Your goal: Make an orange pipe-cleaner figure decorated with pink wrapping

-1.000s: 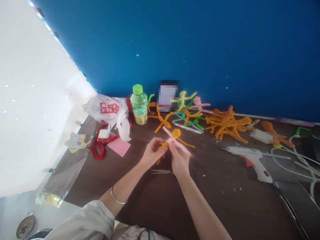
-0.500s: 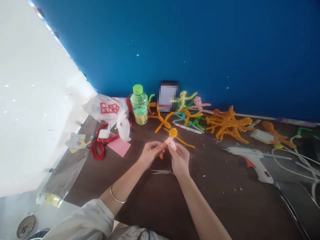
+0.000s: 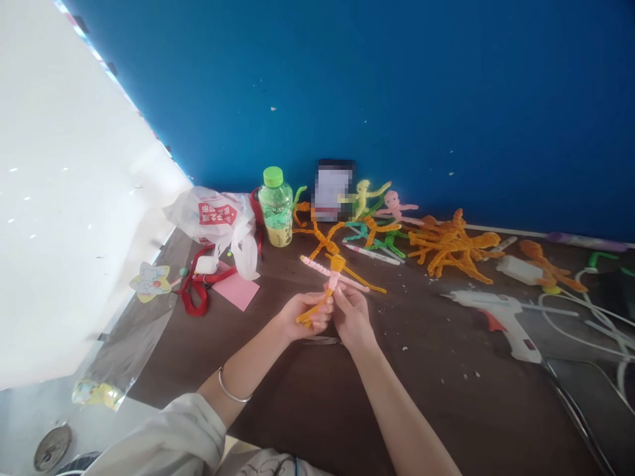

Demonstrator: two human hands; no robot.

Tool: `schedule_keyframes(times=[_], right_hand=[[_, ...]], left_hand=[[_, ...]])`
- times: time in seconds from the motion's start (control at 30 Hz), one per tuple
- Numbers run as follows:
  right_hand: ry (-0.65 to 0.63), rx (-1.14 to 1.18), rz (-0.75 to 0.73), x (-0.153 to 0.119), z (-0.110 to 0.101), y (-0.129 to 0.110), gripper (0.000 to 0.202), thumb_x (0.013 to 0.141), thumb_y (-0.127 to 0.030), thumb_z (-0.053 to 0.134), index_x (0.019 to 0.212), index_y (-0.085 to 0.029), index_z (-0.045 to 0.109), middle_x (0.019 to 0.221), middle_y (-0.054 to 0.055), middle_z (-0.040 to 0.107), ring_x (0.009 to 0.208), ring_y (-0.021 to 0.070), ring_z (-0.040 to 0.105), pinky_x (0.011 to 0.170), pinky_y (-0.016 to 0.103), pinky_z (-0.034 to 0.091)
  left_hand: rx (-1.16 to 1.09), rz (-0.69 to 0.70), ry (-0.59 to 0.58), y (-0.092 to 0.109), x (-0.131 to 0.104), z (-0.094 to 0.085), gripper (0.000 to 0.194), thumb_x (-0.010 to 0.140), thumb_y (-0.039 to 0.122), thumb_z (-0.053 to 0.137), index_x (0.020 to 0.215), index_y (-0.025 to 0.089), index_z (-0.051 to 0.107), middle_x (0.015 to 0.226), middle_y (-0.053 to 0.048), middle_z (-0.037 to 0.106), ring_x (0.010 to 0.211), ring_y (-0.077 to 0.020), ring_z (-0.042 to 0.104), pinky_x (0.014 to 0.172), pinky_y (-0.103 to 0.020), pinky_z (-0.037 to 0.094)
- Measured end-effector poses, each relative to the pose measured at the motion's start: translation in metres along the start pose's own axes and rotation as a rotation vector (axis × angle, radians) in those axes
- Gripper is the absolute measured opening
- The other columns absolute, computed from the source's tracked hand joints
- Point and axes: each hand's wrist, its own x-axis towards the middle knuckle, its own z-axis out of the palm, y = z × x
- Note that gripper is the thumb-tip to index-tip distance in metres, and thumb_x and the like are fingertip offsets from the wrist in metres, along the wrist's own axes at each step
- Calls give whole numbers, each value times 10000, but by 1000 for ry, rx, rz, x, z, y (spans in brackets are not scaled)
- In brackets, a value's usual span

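Between my hands is a pipe-cleaner figure (image 3: 335, 281) with an orange head, pink twisted arms stretched out to both sides and orange legs. My left hand (image 3: 308, 314) is closed round its lower body, and the orange legs stick out past the fingers to the lower left. Thumb and fingers of my right hand (image 3: 351, 314) pinch the pink middle from the right side. Scissors (image 3: 322, 340) lie on the table just under my hands, partly covered by them. Another orange pipe-cleaner figure (image 3: 325, 239) lies right behind the held one.
A pile of orange pipe-cleaner figures (image 3: 454, 248) and a glue gun (image 3: 501, 317) with white cables lie on the right. Coloured figures, a marker (image 3: 372, 254) and a blurred-out screen (image 3: 334, 192) are at the back. A bottle (image 3: 276, 211), plastic bag (image 3: 215, 221) and pink paper (image 3: 235, 289) stand left.
The held figure's pink arms now spread out to both sides, where before they were bunched in my fingers. My left hand has shifted down onto the orange legs, covering more of the scissors.
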Motion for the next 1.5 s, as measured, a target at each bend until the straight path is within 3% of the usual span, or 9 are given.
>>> schedule_keyframes(times=[0.13, 0.3, 0.47, 0.63, 0.8, 0.97, 1.2, 1.33, 1.5], right_hand=[[46, 2, -47, 1, -2, 1, 136, 695, -334, 654, 717, -204, 620, 679, -3, 616, 544, 111, 551, 559, 272, 490], [239, -210, -210, 2, -4, 6, 146, 681, -310, 667, 742, -179, 650, 769, 26, 649, 725, 148, 595, 701, 289, 480], [340, -424, -265, -2, -3, 9, 202, 676, -326, 659, 786, -157, 667, 808, 56, 672, 771, 187, 609, 760, 346, 469], [270, -225, -199, -1, 1, 8, 154, 645, -283, 694, 733, -164, 654, 755, 32, 660, 681, 148, 599, 657, 294, 494], [232, 58, -108, 0, 4, 4, 179, 593, -222, 737, 689, -177, 592, 709, -12, 622, 553, 84, 543, 452, 187, 430], [80, 112, -10, 0, 0, 0, 161, 639, -217, 707, 733, -171, 584, 579, -33, 559, 465, 62, 475, 385, 172, 393], [-177, 139, 42, 2, -7, -3, 142, 674, -233, 670, 733, -207, 543, 592, -47, 536, 462, 91, 485, 409, 231, 435], [-205, 131, 45, 4, -14, -4, 204, 613, -211, 717, 743, -212, 560, 632, -40, 556, 516, 92, 504, 475, 223, 431], [-248, 176, 51, 4, -15, -3, 226, 554, -215, 761, 672, -193, 569, 620, -40, 527, 544, 72, 477, 504, 193, 396]], left_hand=[[522, 388, 135, -2, 3, 3, 176, 718, 293, 556, 785, 131, 539, 655, -29, 561, 461, -110, 514, 467, -245, 417], [1291, 887, 463, -12, 2, 0, 305, 743, 255, 556, 1042, 200, 520, 862, -47, 639, 729, -146, 594, 690, -278, 464], [1575, 1088, 553, -20, 5, -5, 195, 795, 240, 484, 945, 183, 594, 890, -72, 664, 788, -167, 610, 714, -290, 476], [1293, 920, 530, -16, 3, 1, 196, 801, 285, 488, 845, 157, 630, 768, -65, 672, 670, -160, 624, 616, -264, 490], [883, 760, 411, -13, 5, 4, 237, 730, 345, 591, 780, 116, 625, 613, -47, 645, 557, -153, 612, 542, -260, 492], [613, 656, 247, -10, 6, 2, 206, 656, 299, 674, 728, 111, 629, 595, -25, 630, 495, -126, 589, 498, -249, 483], [494, 467, 92, -1, 0, -3, 174, 629, 243, 696, 678, 91, 627, 570, -43, 629, 432, -121, 568, 451, -246, 471], [457, 327, 7, 1, -3, 0, 192, 606, 252, 698, 604, 85, 603, 531, -37, 600, 385, -98, 526, 396, -218, 437], [249, 142, -135, -2, -2, 1, 150, 598, 199, 669, 632, 72, 597, 463, -6, 510, 320, -50, 421, 301, -156, 316]])
